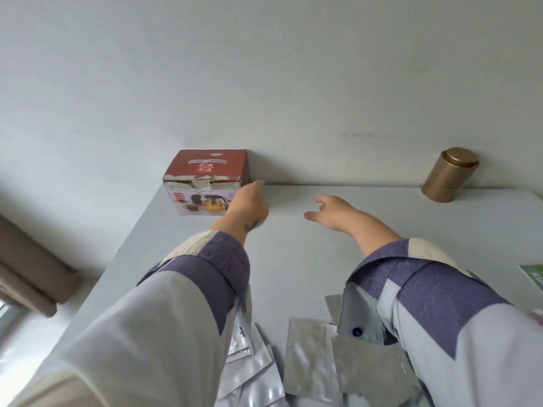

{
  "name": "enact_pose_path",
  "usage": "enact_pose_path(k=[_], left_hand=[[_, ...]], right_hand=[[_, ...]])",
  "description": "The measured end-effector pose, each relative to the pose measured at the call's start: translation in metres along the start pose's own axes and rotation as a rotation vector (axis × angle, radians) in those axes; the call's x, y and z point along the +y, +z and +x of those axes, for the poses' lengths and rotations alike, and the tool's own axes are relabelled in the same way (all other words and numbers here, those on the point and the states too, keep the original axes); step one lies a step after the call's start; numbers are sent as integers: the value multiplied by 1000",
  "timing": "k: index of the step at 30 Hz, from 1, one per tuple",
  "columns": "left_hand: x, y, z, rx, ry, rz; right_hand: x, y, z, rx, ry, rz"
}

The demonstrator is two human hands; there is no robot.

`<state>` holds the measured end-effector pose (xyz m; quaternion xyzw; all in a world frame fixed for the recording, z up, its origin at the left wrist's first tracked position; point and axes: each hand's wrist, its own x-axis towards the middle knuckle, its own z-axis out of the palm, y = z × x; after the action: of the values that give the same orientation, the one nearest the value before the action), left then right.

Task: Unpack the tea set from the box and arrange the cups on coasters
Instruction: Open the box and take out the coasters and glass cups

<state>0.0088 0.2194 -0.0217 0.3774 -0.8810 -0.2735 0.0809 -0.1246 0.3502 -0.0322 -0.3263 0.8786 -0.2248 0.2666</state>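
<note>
A closed tea set box (202, 177) with a red lid and a picture of a teapot and cups on its white front stands at the table's far left corner, against the wall. My left hand (249, 205) is stretched out at the box's right side, fingers straight, its fingertips at the box's right edge; whether they touch it is unclear. My right hand (332, 212) hovers open over the bare table to the right of the box, fingers loosely spread, holding nothing. No cups or coasters are in sight.
A gold cylindrical tin (449, 175) stands at the far right by the wall. Several silver foil packets (308, 359) lie at the near edge of the grey table (293, 259) under my sleeves. A green booklet corner (533, 274) shows at right.
</note>
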Motion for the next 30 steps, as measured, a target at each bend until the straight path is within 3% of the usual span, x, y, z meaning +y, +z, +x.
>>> enact_pose_path(k=[7,16,30], left_hand=[[-87,-62,-8,114,-121,-59],[-147,-84,50,234,-278,-42],[-180,-79,110,220,-388,-475]], right_hand=[[-85,58,11,0,-93,16],[-130,81,98,60,-77,124],[-148,114,153,281,3,452]])
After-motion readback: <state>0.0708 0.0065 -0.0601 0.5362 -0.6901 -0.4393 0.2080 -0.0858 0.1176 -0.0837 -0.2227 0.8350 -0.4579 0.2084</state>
